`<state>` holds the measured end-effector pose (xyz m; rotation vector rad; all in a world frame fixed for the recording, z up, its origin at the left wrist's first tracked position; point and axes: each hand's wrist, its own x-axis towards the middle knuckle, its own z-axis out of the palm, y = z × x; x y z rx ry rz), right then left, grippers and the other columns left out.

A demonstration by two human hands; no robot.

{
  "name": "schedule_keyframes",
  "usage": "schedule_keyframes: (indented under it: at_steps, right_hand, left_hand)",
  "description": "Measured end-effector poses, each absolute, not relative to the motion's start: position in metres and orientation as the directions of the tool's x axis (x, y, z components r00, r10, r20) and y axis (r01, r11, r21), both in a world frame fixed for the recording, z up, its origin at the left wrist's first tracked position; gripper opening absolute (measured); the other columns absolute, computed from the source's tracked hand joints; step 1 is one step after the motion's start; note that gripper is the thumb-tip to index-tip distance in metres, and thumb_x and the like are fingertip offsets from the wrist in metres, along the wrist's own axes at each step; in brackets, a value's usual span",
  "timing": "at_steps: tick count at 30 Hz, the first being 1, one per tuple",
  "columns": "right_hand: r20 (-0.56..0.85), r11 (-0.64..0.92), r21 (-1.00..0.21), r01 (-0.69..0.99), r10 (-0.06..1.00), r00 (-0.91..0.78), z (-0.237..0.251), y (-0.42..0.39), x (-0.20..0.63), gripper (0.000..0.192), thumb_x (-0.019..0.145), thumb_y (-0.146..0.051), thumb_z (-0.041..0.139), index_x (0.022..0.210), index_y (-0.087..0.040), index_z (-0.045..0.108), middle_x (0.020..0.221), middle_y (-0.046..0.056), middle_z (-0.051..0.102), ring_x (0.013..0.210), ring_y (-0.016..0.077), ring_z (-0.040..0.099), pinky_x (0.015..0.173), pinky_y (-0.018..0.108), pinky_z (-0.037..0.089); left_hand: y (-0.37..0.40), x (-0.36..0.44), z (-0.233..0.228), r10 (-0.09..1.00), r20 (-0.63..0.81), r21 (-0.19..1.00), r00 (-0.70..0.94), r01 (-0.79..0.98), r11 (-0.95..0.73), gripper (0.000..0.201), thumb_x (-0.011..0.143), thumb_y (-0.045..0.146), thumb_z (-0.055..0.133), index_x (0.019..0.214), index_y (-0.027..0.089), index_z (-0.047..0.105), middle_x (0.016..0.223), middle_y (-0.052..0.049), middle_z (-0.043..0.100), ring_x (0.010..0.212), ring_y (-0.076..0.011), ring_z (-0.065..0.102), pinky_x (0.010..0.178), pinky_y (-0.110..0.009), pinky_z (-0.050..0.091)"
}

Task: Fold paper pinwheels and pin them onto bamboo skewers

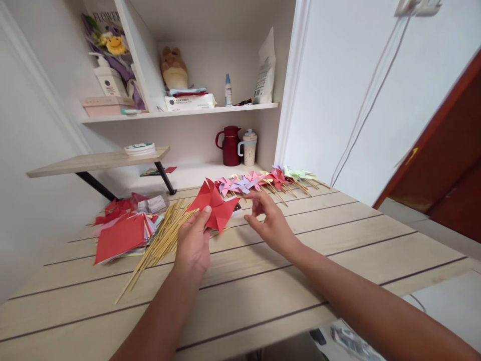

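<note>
A red paper pinwheel (215, 204) is pinched in my left hand (193, 240), held above the table with its folded blades spread. My right hand (271, 220) is just to the right of it, thumb and forefinger apart, touching nothing that I can see. Behind the red blades, a small box (236, 206) with dark contents shows in part. Left of my left hand lies a loose pile of thin wooden sticks (160, 243). Beyond my hands, a row of finished pinwheels on sticks (250, 181) in pink, purple, yellow, red and green rests on the table.
Coloured paper sheets (120, 238), red on top, lie at the left beside a clear plastic bag (152, 204). A raised wooden stand (97, 160) is behind them. A dark red jug (230, 145) and a lidded cup (248, 148) stand under the shelf (180, 114).
</note>
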<state>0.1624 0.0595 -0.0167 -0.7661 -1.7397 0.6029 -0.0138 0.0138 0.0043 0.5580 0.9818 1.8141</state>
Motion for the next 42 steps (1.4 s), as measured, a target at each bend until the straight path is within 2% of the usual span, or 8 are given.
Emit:
schedule_keyframes:
  at_steps: [4,8,15,21,25,30,36,42]
  right_hand:
    - [0.751,0.791,-0.507,0.343,0.600,-0.275,-0.021,0.047,0.155,0.047,0.087,-0.012,0.064,0.130,-0.031,0.058,0.088,0.001,0.052,0.072,0.0171,0.051,0.073,0.034,0.048]
    - [0.780,0.839,-0.406,0.363,0.525,-0.340,-0.029,0.043,0.150,0.037,0.091,-0.017,0.064,0.125,-0.030,0.063,0.089,0.003,0.054,0.075,0.0184,0.054,0.067,0.031,0.046]
    - [0.810,0.844,-0.415,0.340,0.512,-0.285,-0.029,0.046,0.150,0.010,0.093,-0.027,0.068,0.100,-0.027,0.075,0.080,0.002,0.050,0.072,0.0174,0.053,0.064,0.030,0.046]
    - [0.794,0.817,-0.392,0.422,0.532,-0.292,-0.025,0.047,0.153,0.029,0.092,-0.021,0.066,0.120,-0.030,0.070,0.090,0.004,0.054,0.074,0.0180,0.053,0.066,0.031,0.048]
    - [0.787,0.825,-0.338,0.454,0.512,-0.344,-0.030,0.047,0.149,0.023,0.092,-0.022,0.065,0.114,-0.030,0.072,0.089,0.004,0.054,0.076,0.0183,0.053,0.066,0.031,0.047]
    - [0.840,0.850,-0.405,0.336,0.491,-0.231,-0.024,0.046,0.149,0.013,0.096,-0.026,0.064,0.093,-0.027,0.077,0.078,0.002,0.050,0.070,0.0159,0.051,0.062,0.029,0.045]
    - [0.759,0.770,-0.572,0.283,0.627,-0.176,-0.015,0.047,0.151,0.011,0.092,-0.029,0.070,0.084,-0.025,0.076,0.075,0.002,0.055,0.064,0.0158,0.050,0.061,0.031,0.043]
    - [0.680,0.693,-0.682,0.235,0.719,-0.146,-0.015,0.048,0.149,0.019,0.089,-0.038,0.073,0.076,-0.024,0.075,0.069,0.002,0.057,0.064,0.0167,0.048,0.061,0.031,0.041]
  left_hand:
    - [0.014,-0.016,0.002,0.910,-0.057,0.793,-0.410,-0.573,-0.208,0.028,0.060,0.025,0.092,0.075,0.015,0.072,0.080,-0.003,0.075,0.072,-0.0128,0.068,0.067,-0.024,0.055]
    - [0.014,-0.015,-0.004,0.937,-0.012,0.808,-0.348,-0.556,-0.196,0.034,0.060,0.031,0.092,0.084,0.015,0.075,0.084,-0.005,0.076,0.072,-0.0138,0.068,0.064,-0.024,0.054]
    - [0.013,-0.010,-0.004,0.935,0.003,0.827,-0.354,-0.525,-0.201,0.040,0.056,0.035,0.094,0.083,0.013,0.074,0.083,-0.005,0.077,0.073,-0.0145,0.068,0.067,-0.026,0.053]
    - [0.014,-0.012,-0.004,0.934,-0.028,0.827,-0.355,-0.534,-0.179,0.036,0.059,0.033,0.092,0.084,0.014,0.074,0.084,-0.005,0.076,0.073,-0.0150,0.068,0.066,-0.027,0.052]
    - [0.013,-0.011,-0.002,0.944,-0.028,0.815,-0.329,-0.555,-0.169,0.033,0.060,0.030,0.091,0.084,0.015,0.074,0.086,-0.005,0.076,0.076,-0.0151,0.068,0.071,-0.027,0.053]
    - [0.010,-0.003,0.000,0.933,-0.036,0.845,-0.359,-0.509,-0.164,0.031,0.056,0.029,0.093,0.075,0.015,0.073,0.077,-0.003,0.074,0.070,-0.0125,0.065,0.068,-0.024,0.051]
    - [0.008,0.003,-0.002,0.924,0.074,0.898,-0.375,-0.377,-0.225,0.028,0.061,0.034,0.090,0.077,0.015,0.076,0.079,-0.003,0.075,0.074,-0.0139,0.065,0.074,-0.027,0.050]
    - [0.010,0.004,-0.006,0.910,0.123,0.907,-0.395,-0.328,-0.265,0.024,0.065,0.032,0.088,0.079,0.016,0.077,0.082,-0.004,0.076,0.078,-0.0155,0.067,0.080,-0.029,0.051]
